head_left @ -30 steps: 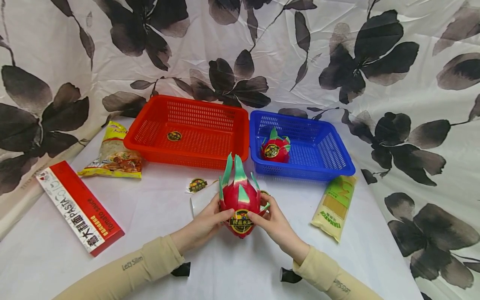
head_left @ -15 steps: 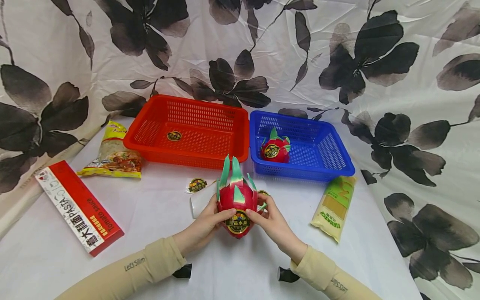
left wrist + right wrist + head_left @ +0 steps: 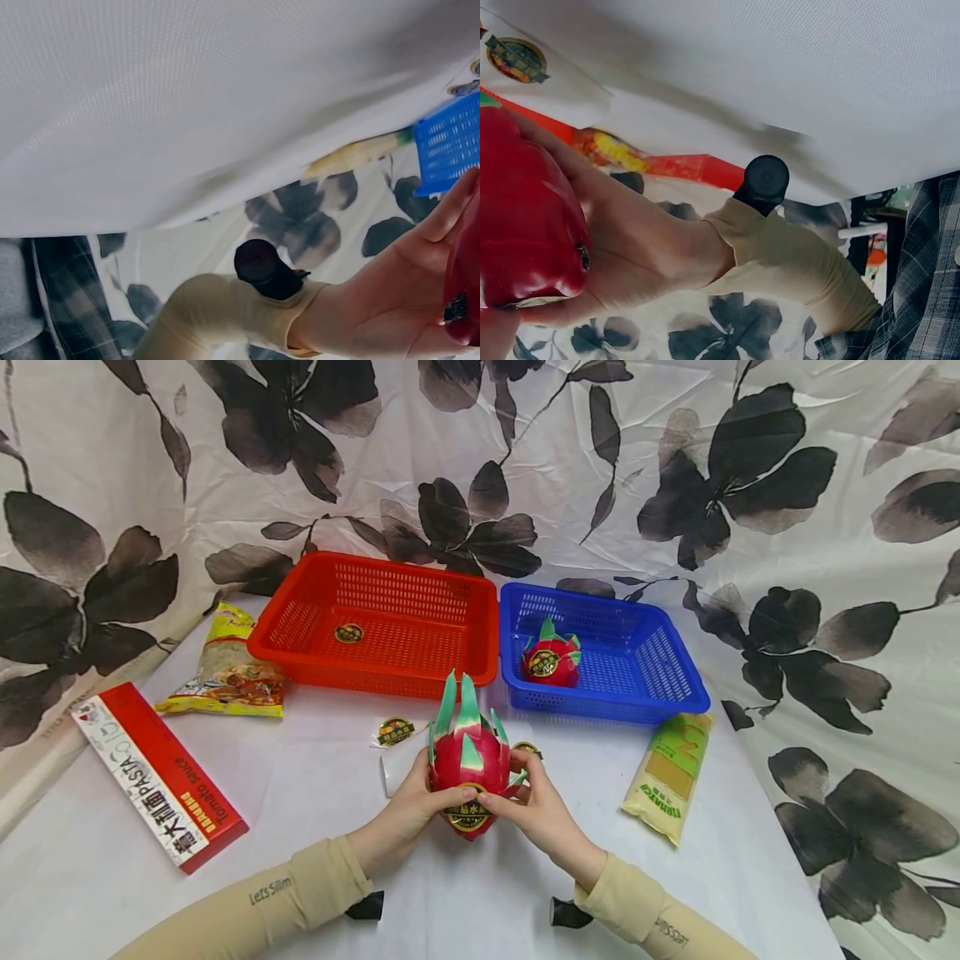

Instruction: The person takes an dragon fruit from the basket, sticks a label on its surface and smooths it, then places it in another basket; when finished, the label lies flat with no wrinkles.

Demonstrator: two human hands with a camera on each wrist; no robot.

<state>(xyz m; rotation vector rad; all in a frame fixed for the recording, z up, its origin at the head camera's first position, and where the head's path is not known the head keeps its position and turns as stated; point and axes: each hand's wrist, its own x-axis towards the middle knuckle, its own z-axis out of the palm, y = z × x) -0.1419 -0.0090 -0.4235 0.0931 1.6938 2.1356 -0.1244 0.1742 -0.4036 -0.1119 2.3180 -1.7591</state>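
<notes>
A red dragon fruit [image 3: 469,764] with green-tipped scales stands upright between both hands at the front middle of the table. My left hand [image 3: 405,810] grips its left side and my right hand [image 3: 543,814] its right side. Both thumbs lie on the round black and gold sticker [image 3: 467,810] on the fruit's lower front, partly covering it. The left wrist view shows my right hand [image 3: 397,300] against the fruit [image 3: 465,277]. In the right wrist view, my left hand [image 3: 641,240] cups the fruit [image 3: 525,217]. The fingers behind the fruit are mostly hidden.
Behind stand a red basket [image 3: 375,672] with a sticker inside and a blue basket [image 3: 600,700] holding another dragon fruit [image 3: 551,664]. A pasta box [image 3: 161,777] and a yellow food bag [image 3: 232,668] lie left. A noodle pack [image 3: 667,777] lies right. Stickered backing paper [image 3: 393,731] lies behind my hands.
Both hands and the dragon fruit have shifted slightly left and a little towards me. The thumbs remain on the sticker. Nothing else has visibly moved.
</notes>
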